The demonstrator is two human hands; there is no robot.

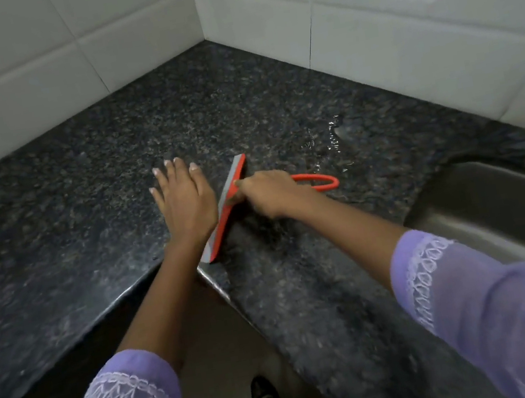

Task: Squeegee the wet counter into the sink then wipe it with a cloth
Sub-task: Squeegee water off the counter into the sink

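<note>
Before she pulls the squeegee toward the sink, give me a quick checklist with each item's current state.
1. Grip on the squeegee: ok, the right hand is closed on its handle near the blade.
2. Blade on the counter: cannot tell, the edge looks down but contact is blurred.
3. Left hand out of the path: ok, it lies flat on the side of the blade away from the sink.
4. Water left to move: ok, a puddle lies between blade and wall.
5. Route to the sink: ok, nothing stands on the stone between them.
6. Cloth ready: not ok, none in view.
</note>
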